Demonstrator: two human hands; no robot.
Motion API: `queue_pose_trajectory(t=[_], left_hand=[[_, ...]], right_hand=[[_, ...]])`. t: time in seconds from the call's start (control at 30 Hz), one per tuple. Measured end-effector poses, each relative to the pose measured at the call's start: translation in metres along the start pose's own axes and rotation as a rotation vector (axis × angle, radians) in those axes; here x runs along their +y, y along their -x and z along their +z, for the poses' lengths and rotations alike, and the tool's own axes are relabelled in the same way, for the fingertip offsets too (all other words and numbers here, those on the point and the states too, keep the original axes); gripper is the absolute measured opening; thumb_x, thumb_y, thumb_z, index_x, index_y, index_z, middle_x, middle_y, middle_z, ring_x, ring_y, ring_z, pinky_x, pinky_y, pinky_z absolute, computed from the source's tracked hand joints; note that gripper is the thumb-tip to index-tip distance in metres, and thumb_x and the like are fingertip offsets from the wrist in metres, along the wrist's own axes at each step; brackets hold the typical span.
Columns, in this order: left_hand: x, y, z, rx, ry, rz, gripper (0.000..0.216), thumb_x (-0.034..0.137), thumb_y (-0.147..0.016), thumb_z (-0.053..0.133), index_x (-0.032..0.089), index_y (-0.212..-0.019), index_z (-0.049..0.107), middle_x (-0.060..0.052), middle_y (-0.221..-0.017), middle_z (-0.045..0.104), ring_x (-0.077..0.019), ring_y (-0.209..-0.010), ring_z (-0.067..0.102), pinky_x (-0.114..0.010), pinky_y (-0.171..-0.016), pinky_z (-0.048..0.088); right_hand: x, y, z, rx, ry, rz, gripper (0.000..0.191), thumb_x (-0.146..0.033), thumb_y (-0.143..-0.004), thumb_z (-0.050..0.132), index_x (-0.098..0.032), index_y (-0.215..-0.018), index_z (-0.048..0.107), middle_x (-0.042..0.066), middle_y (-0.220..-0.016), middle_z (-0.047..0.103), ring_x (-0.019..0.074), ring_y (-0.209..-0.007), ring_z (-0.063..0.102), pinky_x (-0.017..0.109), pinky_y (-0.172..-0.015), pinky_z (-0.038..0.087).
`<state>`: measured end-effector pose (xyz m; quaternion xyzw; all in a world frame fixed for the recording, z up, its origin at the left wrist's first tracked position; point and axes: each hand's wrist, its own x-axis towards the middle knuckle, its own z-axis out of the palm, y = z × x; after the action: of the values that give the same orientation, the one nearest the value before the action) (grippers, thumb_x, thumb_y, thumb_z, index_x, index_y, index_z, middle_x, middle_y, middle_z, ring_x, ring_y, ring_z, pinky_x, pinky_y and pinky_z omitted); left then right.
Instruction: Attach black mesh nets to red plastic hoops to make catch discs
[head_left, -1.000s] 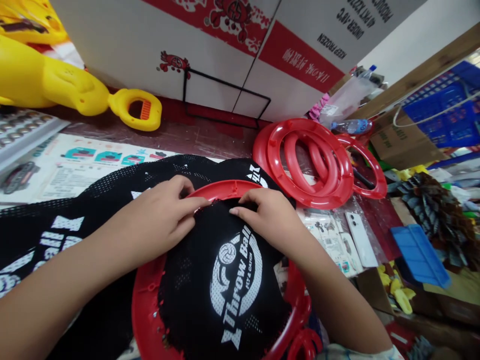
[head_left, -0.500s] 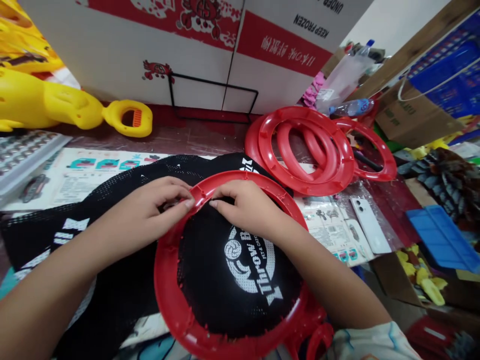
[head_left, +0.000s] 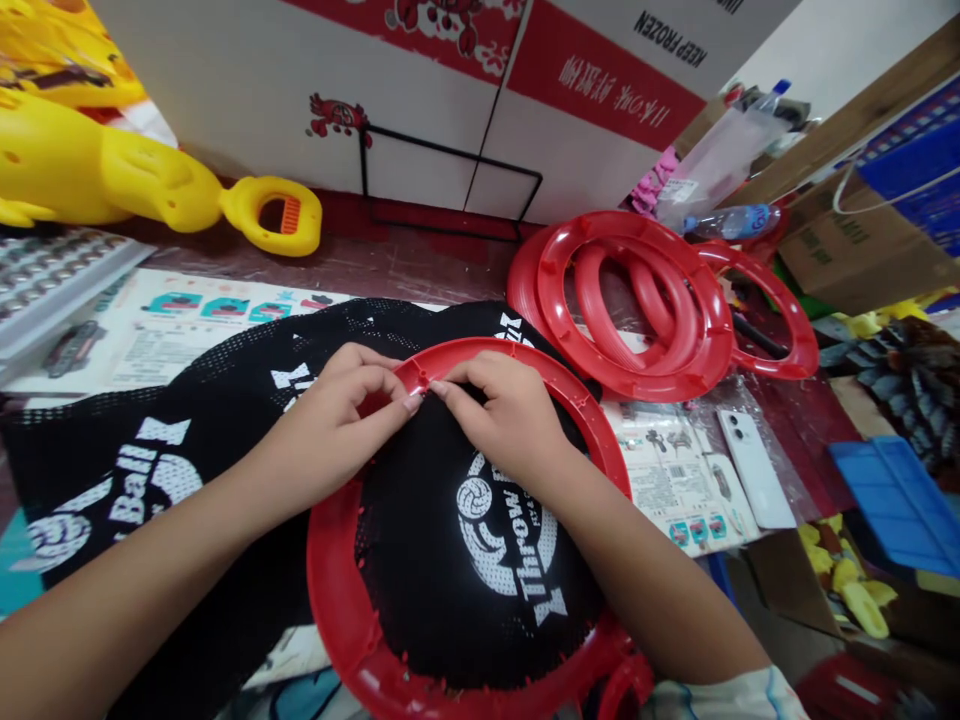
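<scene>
In front of me, a round red plastic frame is tilted up, with black mesh fabric stretched across its opening. White "Throw Ball" print shows on this fabric. At the upper left of the rim, my left hand is closed on the frame, its thumb near the inner edge. My right hand reaches over the fabric and pinches its edge against the rim, fingertips close to my left thumb. More printed black mesh lies beneath and to the left. Small red pegs line the inner rim.
Several red rings are stacked at the right behind the frame. A white phone lies nearby on printed card sheets. A thin black wire stand is before a large white carton. Yellow plastic toys sit at the left.
My hands have shifted slightly along the rim, and their fingertips are closer together. The camera view has swung a little, so the background sits further right.
</scene>
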<state>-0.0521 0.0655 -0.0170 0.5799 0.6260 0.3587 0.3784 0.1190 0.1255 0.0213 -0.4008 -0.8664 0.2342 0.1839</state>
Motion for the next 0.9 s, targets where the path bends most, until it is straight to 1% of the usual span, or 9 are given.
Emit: queue_pose_trajectory(t=[0.13, 0.27, 0.4, 0.57, 0.73, 0.83, 0.9], left_hand=[[0.000, 0.000, 0.004, 0.064, 0.006, -0.002, 0.025, 0.040, -0.086, 0.050, 0.021, -0.072, 0.058, -0.007, -0.098, 0.055, -0.0262, -0.103, 0.055, -0.041, -0.084, 0.046], [-0.001, 0.000, 0.004, 0.073, -0.020, -0.012, 0.021, 0.037, -0.085, 0.050, 0.022, -0.071, 0.056, -0.006, -0.095, 0.056, -0.0265, -0.101, 0.056, -0.040, -0.079, 0.045], [0.000, -0.002, 0.003, 0.085, -0.066, -0.020, 0.023, 0.037, -0.086, 0.049, 0.022, -0.070, 0.054, -0.006, -0.090, 0.056, -0.0255, -0.095, 0.057, -0.038, -0.075, 0.045], [0.002, -0.003, 0.002, 0.101, -0.116, -0.022, 0.023, 0.038, -0.087, 0.049, 0.022, -0.071, 0.054, -0.005, -0.088, 0.057, -0.0242, -0.090, 0.057, -0.037, -0.074, 0.045], [0.003, -0.004, 0.000, 0.066, -0.175, -0.038, 0.025, 0.041, -0.087, 0.049, 0.022, -0.071, 0.054, -0.005, -0.088, 0.057, -0.0242, -0.089, 0.057, -0.037, -0.074, 0.047], [0.003, -0.004, 0.000, 0.088, -0.190, -0.012, 0.025, 0.040, -0.088, 0.049, 0.022, -0.072, 0.054, -0.005, -0.087, 0.056, -0.0221, -0.086, 0.057, -0.036, -0.075, 0.048], [0.003, -0.004, 0.000, 0.097, -0.211, 0.010, 0.024, 0.039, -0.089, 0.048, 0.022, -0.073, 0.053, -0.004, -0.087, 0.054, -0.0212, -0.086, 0.056, -0.036, -0.076, 0.048]], right_hand=[[0.001, 0.002, 0.007, 0.020, 0.095, 0.012, 0.022, -0.026, -0.093, 0.057, -0.014, -0.081, 0.071, 0.004, -0.078, 0.068, 0.0141, -0.074, 0.059, 0.027, -0.073, 0.042], [0.002, 0.002, 0.011, 0.042, 0.158, -0.002, 0.024, -0.028, -0.094, 0.055, -0.014, -0.081, 0.070, 0.004, -0.074, 0.066, 0.0139, -0.071, 0.057, 0.027, -0.070, 0.040], [0.003, 0.001, 0.014, 0.063, 0.200, -0.002, 0.026, -0.028, -0.094, 0.055, -0.014, -0.078, 0.069, 0.003, -0.071, 0.065, 0.0135, -0.069, 0.055, 0.027, -0.069, 0.038], [0.002, 0.001, 0.015, 0.074, 0.224, 0.003, 0.028, -0.030, -0.095, 0.053, -0.015, -0.077, 0.069, 0.003, -0.073, 0.065, 0.0138, -0.071, 0.055, 0.027, -0.069, 0.038], [0.000, 0.004, 0.018, 0.085, 0.268, 0.014, 0.029, -0.031, -0.096, 0.050, -0.015, -0.079, 0.068, 0.005, -0.077, 0.068, 0.0152, -0.074, 0.057, 0.028, -0.071, 0.038], [-0.001, 0.004, 0.020, 0.116, 0.322, 0.018, 0.031, -0.032, -0.097, 0.048, -0.014, -0.079, 0.067, 0.007, -0.077, 0.068, 0.0163, -0.074, 0.057, 0.029, -0.071, 0.038], [0.000, 0.004, 0.018, 0.106, 0.323, 0.021, 0.029, -0.031, -0.096, 0.050, -0.014, -0.079, 0.067, 0.007, -0.076, 0.068, 0.0166, -0.074, 0.057, 0.029, -0.071, 0.038]])
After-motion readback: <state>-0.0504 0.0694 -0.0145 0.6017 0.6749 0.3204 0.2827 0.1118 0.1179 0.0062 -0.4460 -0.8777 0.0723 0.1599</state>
